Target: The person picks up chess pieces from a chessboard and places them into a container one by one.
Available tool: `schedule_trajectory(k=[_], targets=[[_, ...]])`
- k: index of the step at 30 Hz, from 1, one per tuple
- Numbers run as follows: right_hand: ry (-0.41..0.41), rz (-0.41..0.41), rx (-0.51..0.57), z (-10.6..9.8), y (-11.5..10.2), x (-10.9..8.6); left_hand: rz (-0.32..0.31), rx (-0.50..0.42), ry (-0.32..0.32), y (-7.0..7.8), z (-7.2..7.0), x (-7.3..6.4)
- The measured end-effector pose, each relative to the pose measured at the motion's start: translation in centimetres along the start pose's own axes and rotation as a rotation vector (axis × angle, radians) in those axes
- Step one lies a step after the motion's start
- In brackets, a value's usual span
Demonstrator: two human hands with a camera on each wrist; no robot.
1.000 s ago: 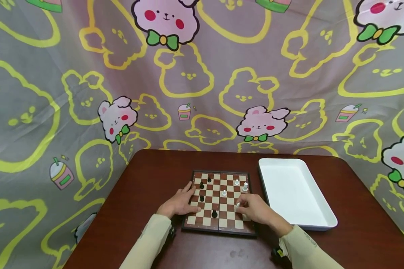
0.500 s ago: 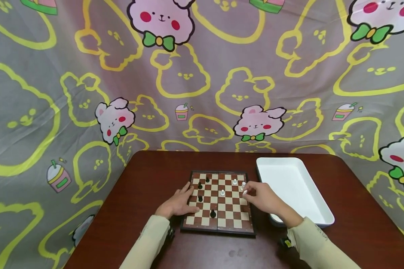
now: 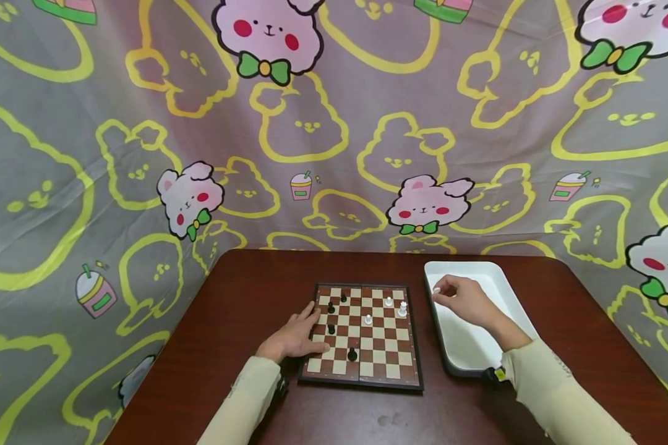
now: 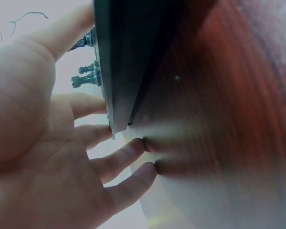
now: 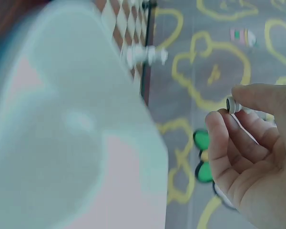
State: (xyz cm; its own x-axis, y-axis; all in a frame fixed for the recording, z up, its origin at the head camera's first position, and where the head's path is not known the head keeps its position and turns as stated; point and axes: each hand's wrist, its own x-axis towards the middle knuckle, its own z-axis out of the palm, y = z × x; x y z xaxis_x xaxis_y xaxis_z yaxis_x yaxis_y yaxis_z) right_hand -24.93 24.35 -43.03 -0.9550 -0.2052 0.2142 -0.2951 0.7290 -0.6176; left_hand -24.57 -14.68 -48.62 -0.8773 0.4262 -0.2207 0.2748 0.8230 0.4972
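The thumb and index finger of the right hand (image 5: 257, 148) pinch a small white chess piece (image 5: 233, 105). Its dark base shows past the fingertips, but the fingers cover the rest, so its kind cannot be told; in the head view it is only a pale speck. The remaining fingers curl loosely behind it. Below these fingers, with a gap between, is the white tray (image 3: 462, 343); the hand and forearm hide part of its floor and its near right corner, and in the right wrist view it is blurred and cut off.

To the left of the right fingers, the chessboard (image 3: 384, 364) carries a tall white piece (image 3: 403, 309) and two small white pieces (image 3: 368, 319), too small to identify. Four black pieces (image 3: 352, 354) stand nearer the left fingers.

The left hand (image 3: 292, 337) grips nothing: its fingers are spread, the thumb over the board's left edge. In the left wrist view two fingertips touch the counter (image 3: 278, 278), the thumb partly covers a black piece, and the background is washed out.

Behind both hands, a patterned curtain (image 3: 312, 123) runs out of frame; both sleeves (image 3: 556, 383) are cut off below.
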Motion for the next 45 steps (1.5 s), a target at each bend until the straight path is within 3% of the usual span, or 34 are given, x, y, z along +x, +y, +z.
schedule_trajectory(k=[10,23,29,37,45], targets=[[0.019,0.068,-0.018,-2.0,4.2,2.0,-0.002,-0.002,-0.002,0.1,0.0,0.0],[-0.033,0.186,0.075,-1.0,6.6,4.7,-0.014,0.005,-0.003,0.0,0.0,0.0],[-0.034,0.219,0.053,-0.5,7.9,4.9,-0.009,-0.005,-0.01,0.0,0.0,0.1],[-0.001,0.185,-0.031,-0.3,8.6,4.9,-0.023,0.024,-0.01,-0.2,0.2,0.3],[0.023,0.171,-0.037,0.0,8.6,5.0,-0.026,0.009,-0.013,0.0,0.0,0.1]])
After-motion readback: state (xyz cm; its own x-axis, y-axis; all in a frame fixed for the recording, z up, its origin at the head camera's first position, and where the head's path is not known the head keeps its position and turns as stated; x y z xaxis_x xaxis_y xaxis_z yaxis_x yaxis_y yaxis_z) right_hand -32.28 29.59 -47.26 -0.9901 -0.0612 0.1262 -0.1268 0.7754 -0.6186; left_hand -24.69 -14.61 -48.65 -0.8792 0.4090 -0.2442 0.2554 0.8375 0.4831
